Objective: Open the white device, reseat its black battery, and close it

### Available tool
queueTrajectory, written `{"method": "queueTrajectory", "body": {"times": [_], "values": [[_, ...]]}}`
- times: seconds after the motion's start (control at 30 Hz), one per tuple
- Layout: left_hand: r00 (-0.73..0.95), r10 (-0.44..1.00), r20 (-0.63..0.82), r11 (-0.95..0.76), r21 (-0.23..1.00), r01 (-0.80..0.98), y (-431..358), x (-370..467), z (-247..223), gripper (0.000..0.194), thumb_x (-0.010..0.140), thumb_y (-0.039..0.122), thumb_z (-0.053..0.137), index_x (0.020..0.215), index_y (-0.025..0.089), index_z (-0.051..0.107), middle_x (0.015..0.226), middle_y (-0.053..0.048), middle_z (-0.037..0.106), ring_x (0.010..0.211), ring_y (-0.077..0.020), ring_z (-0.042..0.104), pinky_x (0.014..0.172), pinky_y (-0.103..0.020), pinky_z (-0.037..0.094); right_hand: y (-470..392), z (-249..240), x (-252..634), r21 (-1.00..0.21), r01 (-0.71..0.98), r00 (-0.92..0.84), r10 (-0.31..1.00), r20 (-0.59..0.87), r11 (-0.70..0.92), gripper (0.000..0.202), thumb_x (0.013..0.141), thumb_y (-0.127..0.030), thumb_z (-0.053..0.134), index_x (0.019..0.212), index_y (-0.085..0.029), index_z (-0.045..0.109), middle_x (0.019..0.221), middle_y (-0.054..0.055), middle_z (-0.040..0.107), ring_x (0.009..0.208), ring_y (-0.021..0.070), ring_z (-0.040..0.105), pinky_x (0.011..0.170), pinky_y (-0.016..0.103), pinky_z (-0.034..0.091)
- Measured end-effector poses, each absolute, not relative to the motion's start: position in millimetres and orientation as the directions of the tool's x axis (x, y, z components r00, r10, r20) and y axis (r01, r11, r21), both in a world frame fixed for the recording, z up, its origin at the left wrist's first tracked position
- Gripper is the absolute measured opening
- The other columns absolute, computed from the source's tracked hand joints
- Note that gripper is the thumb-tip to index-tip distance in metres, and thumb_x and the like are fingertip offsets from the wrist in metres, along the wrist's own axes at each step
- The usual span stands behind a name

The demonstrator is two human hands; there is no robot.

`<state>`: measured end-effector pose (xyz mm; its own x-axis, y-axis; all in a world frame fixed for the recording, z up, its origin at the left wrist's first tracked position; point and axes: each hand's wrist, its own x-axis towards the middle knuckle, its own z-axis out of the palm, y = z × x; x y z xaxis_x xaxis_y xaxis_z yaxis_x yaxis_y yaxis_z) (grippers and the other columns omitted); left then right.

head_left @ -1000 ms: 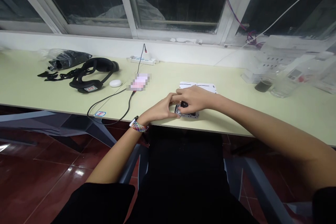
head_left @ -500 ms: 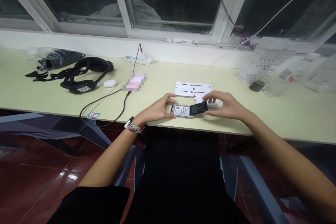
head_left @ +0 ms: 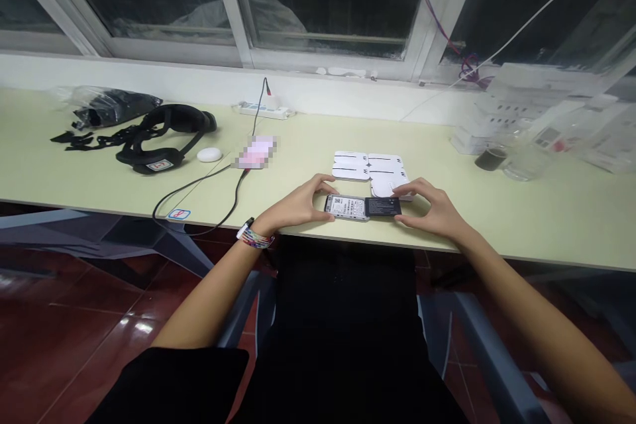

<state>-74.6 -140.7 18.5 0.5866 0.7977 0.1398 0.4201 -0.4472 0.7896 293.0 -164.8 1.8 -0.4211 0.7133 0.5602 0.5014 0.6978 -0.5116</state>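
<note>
My left hand (head_left: 301, 204) grips the left end of a small flat electronic device (head_left: 346, 207), thumb on the near edge and fingers on the far edge. The device's cover is off, and printed labels show inside. Between the thumb and fingers of my right hand (head_left: 436, 211) is a black rectangular battery (head_left: 382, 207). It lies flat beside the device's right end, its left edge at or touching that end. Just behind are several white rounded cases (head_left: 350, 165) with black line marks, close together; my right fingers partly cover the nearest one.
A black headset (head_left: 152, 159), a white oval case (head_left: 209, 155) and a blurred pink phone (head_left: 256, 151) on a black cable lie to the left. A power strip (head_left: 263, 111) sits by the wall. White boxes (head_left: 511, 103) and a clear plastic bottle (head_left: 521, 167) stand at right.
The battery has gone from tilted and overlapping the device's right end to lying flat beside it, shifted slightly right with my right hand. My left hand keeps its grip on the device.
</note>
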Motion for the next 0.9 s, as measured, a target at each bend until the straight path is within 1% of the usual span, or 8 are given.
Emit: {"method": "queueTrajectory", "body": {"times": [0.17, 0.53, 0.9], "values": [[0.585, 0.798, 0.145, -0.452, 0.787, 0.42, -139.0, -75.4, 15.6, 0.079, 0.083, 0.033, 0.089, 0.149, 0.027, 0.046, 0.144, -0.011, 0.07, 0.141, -0.0332, 0.062, 0.125, -0.058, 0.04, -166.1, 0.6, 294.9, -0.521, 0.508, -0.419, 0.726, 0.546, 0.686, 0.041, 0.085, -0.037, 0.089, 0.123, -0.031, 0.075, 0.118, 0.008, 0.078, 0.107, 0.0318, 0.076, 0.098, 0.059, 0.067], [0.586, 0.794, 0.161, -0.473, 0.769, 0.43, -138.1, -75.4, 15.3, 0.078, 0.083, 0.035, 0.089, 0.148, 0.027, 0.047, 0.14, -0.011, 0.072, 0.138, -0.0331, 0.065, 0.121, -0.056, 0.045, -165.8, -1.2, 293.9, -0.534, 0.507, -0.416, 0.735, 0.536, 0.677, 0.042, 0.085, -0.037, 0.089, 0.124, -0.031, 0.075, 0.119, 0.008, 0.076, 0.109, 0.0307, 0.076, 0.101, 0.058, 0.067], [0.588, 0.793, 0.156, -0.469, 0.773, 0.427, -138.1, -75.8, 14.4, 0.078, 0.083, 0.036, 0.088, 0.148, 0.028, 0.046, 0.141, -0.011, 0.071, 0.139, -0.0328, 0.064, 0.123, -0.057, 0.043, -166.8, -0.7, 293.8, -0.534, 0.52, -0.413, 0.743, 0.526, 0.667, 0.043, 0.085, -0.039, 0.089, 0.125, -0.031, 0.075, 0.12, 0.009, 0.076, 0.111, 0.0321, 0.076, 0.103, 0.061, 0.066]]}}
